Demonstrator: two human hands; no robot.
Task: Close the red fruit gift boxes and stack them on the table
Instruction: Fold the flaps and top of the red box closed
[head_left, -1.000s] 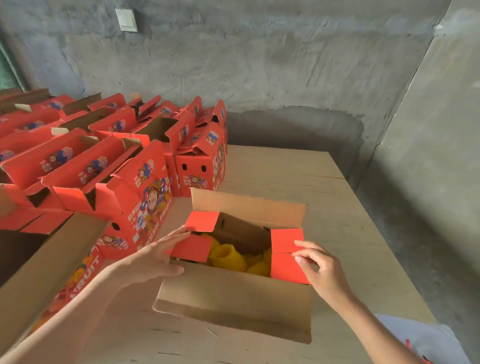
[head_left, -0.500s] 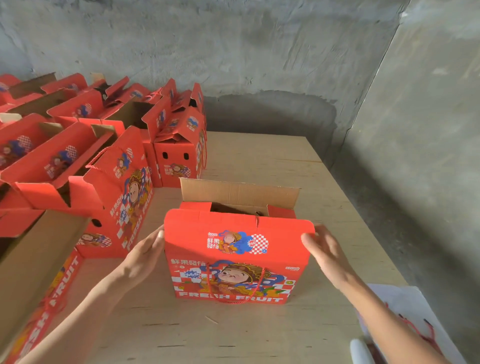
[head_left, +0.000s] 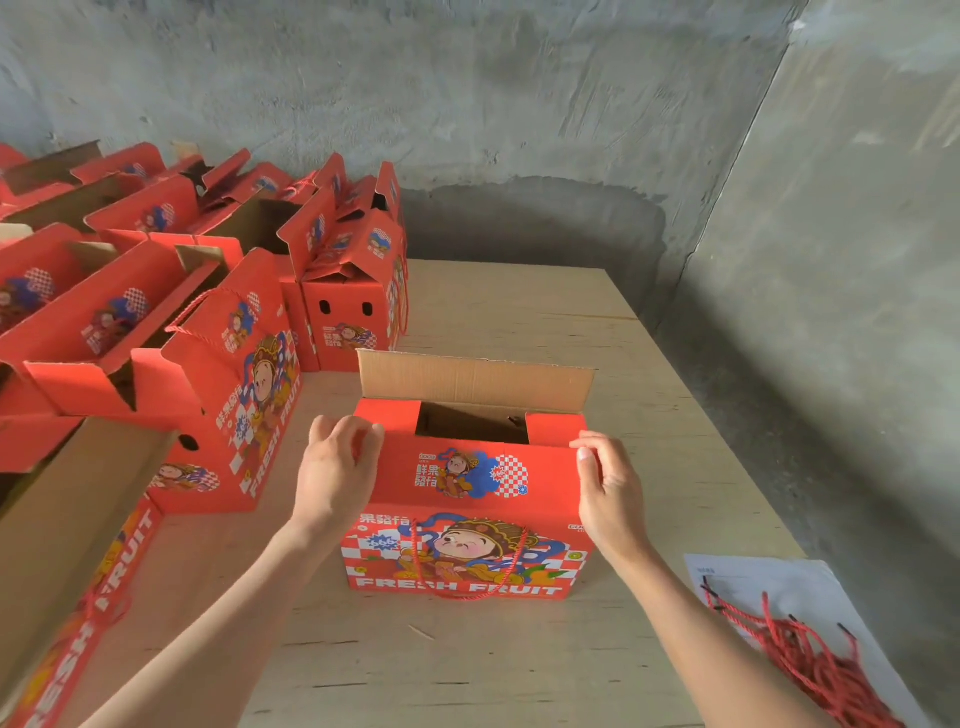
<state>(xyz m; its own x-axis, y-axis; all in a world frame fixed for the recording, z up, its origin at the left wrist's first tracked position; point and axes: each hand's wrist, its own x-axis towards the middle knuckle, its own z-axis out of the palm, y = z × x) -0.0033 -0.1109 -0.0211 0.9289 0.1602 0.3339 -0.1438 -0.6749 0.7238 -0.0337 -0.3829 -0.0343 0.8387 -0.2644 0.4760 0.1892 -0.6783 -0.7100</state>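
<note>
A red fruit gift box (head_left: 467, 525) printed "FRESH FRUIT" stands in the middle of the wooden table (head_left: 519, 649). Its near lid flap is folded up and over the top; the far brown flap (head_left: 475, 382) still stands upright, and a dark gap shows between them. My left hand (head_left: 335, 475) grips the left top corner of the near flap. My right hand (head_left: 605, 491) pinches the right top corner. A red rope handle hangs on the box's front. Several more red gift boxes (head_left: 223, 384) with lids open crowd the table's left side.
An open box with a brown flap (head_left: 67, 561) stands close at the near left. A white sheet carrying a pile of red rope handles (head_left: 810, 660) lies off the table's right edge. Rough concrete walls (head_left: 519, 104) enclose the back and right.
The near flap was lying open toward me with yellow contents showing; it has been raised and folded over the top. Both hands moved from the side flaps to the near flap's upper corners.
</note>
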